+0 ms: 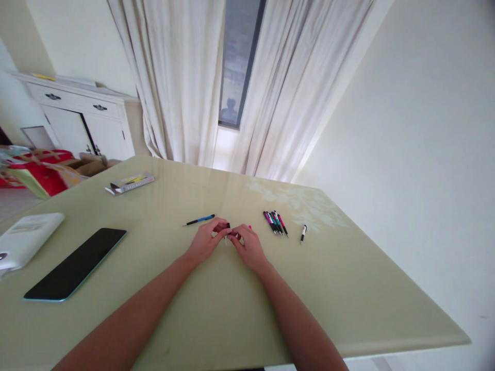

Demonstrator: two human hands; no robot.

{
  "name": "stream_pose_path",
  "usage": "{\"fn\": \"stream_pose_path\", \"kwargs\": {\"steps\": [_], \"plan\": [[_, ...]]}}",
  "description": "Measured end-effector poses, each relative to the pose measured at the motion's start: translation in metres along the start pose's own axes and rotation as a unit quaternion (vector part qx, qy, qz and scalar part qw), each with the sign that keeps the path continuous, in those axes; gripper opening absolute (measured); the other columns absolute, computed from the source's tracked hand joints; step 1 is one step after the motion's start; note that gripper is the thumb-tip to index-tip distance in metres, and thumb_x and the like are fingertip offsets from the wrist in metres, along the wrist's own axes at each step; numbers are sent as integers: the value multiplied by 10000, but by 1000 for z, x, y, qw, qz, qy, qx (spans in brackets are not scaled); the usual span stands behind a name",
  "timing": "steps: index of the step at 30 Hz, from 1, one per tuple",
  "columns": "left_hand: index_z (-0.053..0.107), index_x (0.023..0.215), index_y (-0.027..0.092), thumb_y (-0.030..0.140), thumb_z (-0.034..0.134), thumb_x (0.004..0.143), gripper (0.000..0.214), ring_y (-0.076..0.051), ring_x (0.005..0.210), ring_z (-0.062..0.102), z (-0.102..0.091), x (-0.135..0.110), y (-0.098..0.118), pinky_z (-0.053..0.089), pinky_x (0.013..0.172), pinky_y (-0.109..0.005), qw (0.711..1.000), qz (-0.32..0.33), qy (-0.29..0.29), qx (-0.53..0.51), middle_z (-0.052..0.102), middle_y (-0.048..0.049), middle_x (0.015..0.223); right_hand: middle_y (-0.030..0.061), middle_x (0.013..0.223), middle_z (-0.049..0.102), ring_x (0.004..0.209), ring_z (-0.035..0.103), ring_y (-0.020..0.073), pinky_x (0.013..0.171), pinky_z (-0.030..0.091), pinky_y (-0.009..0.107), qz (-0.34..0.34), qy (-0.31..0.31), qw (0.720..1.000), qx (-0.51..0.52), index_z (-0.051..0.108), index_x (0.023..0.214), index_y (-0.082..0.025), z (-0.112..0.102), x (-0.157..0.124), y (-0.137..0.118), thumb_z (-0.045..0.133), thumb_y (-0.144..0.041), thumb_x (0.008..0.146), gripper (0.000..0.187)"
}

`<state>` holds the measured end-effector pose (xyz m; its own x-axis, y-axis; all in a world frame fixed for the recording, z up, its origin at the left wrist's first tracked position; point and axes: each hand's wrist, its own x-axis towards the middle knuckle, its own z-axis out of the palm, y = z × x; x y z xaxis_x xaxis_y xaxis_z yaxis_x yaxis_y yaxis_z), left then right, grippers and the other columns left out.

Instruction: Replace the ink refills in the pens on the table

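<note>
Head view: the left hand (204, 241) and the right hand (249, 248) meet near the middle of the table (348, 293), fingertips pinched together on a small dark piece (228, 225), which the fingers largely hide; a pink tip (250, 226) shows just behind the right hand; a blue pen (201, 219) lies just beyond the left hand, its thin end pointing left; a cluster of colored pens (275, 223) lies to the right of the right hand, with a white pen (303, 234) apart from it, farther right; along the left side lie a phone (77, 265), a white device (33, 236) and, farther back, a small box (130, 184).
</note>
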<state>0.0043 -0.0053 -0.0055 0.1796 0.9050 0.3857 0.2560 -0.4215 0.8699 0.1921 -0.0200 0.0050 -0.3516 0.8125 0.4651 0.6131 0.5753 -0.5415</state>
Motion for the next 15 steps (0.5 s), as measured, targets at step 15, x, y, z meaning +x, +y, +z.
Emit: {"fn": "stream_pose_path", "kwargs": {"steps": [15], "plan": [[682,970,184,429,484,957,315,-207,667,625,-8,9,-7,482,661,-320,991,-54,69,97,697,-30,774,53,825,681,831,615,208,787,359,326,152,22,948,-280,621,762,-194,-8,2,7,643,-324,919,205]]}}
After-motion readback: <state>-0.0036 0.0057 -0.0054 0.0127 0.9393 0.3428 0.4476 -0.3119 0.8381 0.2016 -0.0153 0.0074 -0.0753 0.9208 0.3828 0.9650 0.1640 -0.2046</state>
